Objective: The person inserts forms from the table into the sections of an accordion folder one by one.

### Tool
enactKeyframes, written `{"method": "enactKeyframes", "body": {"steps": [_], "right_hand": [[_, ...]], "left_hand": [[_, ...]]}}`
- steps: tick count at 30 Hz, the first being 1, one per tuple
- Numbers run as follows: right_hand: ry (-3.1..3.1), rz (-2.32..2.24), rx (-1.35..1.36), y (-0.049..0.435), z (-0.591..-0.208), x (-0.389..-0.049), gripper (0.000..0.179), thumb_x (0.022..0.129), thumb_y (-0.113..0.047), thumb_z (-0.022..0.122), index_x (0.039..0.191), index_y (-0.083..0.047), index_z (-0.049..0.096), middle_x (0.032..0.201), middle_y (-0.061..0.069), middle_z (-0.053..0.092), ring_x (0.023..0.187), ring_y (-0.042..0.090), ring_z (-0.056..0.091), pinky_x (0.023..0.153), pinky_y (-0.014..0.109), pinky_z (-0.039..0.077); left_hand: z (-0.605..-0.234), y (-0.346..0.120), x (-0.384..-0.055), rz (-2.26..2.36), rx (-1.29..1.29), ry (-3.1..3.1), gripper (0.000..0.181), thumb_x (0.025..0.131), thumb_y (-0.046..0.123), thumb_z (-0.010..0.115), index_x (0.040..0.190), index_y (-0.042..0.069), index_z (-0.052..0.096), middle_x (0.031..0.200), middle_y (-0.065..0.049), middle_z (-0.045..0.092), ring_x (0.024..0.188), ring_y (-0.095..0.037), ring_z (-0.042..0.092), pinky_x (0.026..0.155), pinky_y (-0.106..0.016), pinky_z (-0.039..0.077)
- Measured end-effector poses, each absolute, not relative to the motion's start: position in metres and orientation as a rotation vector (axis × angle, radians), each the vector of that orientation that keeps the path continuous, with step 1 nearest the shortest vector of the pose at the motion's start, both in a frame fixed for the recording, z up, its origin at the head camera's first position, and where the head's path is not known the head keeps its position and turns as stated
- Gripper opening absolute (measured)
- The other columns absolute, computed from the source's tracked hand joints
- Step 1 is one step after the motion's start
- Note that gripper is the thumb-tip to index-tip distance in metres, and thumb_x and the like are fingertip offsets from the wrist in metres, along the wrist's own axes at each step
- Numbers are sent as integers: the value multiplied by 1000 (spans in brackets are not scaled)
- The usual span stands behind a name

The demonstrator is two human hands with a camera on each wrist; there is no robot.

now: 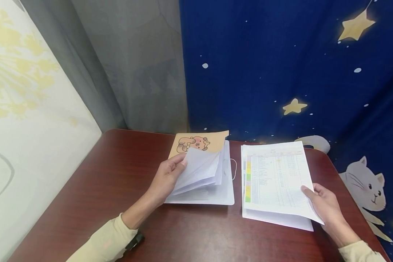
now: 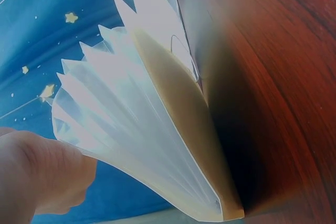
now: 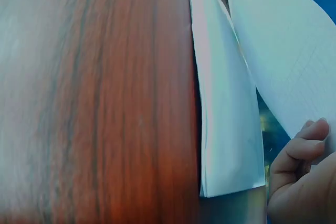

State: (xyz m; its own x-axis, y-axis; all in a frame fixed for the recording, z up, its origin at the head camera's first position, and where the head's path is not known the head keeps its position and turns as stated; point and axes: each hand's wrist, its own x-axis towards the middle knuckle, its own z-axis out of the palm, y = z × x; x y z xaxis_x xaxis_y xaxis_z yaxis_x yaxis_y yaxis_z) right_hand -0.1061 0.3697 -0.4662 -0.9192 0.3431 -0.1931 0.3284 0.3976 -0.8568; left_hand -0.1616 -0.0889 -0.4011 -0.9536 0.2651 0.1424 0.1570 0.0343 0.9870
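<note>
An accordion file folder (image 1: 228, 196) stands partly spread on the table, its tan cover (image 1: 170, 151) printed with a cartoon animal. Pleated translucent pockets (image 2: 121, 93) fan out in the left wrist view. My left hand (image 1: 166, 178) pinches the folder's white inner leaves (image 1: 199, 165) between thumb and fingers. To the right, my right hand (image 1: 325, 203) grips printed paper sheets (image 1: 281, 182) by their lower right edge, thumb on top. The top sheet bears a table with a yellow, green and pink column. In the right wrist view, curled fingers (image 3: 299, 153) hold the raised sheet; other sheets (image 3: 231, 129) lie beneath.
Dark red wooden table (image 1: 118, 174) lies under everything. A white elastic cord (image 1: 234, 169) loops off the folder's right side. Behind hang a grey curtain (image 1: 144, 65) and a blue star-patterned curtain (image 1: 249, 72); a pale wall (image 1: 26, 127) borders the left.
</note>
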Motion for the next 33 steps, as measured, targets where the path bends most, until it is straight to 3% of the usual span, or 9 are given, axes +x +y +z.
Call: {"method": "enactKeyframes", "body": {"steps": [12,21,33], "right_hand": [[-2328,2125,-660,366,-454,-112,54,92,-40,62,129,-5,41,84,-18,72,77,4,70,65,27,57],[-2283,2322,-551,351,-447,-115,52,95,-35,60,131,-7,37,95,-16,72,88,4,70,73,26,58],[-2389,2322,-587,333,-441,-119,85,94,-41,59,151,1,13,96,-20,71,91,-1,68,78,20,55]], "left_hand": [[-401,-90,-163,2086,463,2187,32,101,21,48,130,16,58,123,-3,66,114,-15,60,99,-27,48],[-401,-91,-164,2071,466,2217,33,101,21,48,132,16,57,125,-4,66,115,-14,60,98,-26,48],[-398,-91,-165,2076,477,2220,31,101,20,48,130,19,58,123,-1,67,113,-13,61,98,-27,49]]}}
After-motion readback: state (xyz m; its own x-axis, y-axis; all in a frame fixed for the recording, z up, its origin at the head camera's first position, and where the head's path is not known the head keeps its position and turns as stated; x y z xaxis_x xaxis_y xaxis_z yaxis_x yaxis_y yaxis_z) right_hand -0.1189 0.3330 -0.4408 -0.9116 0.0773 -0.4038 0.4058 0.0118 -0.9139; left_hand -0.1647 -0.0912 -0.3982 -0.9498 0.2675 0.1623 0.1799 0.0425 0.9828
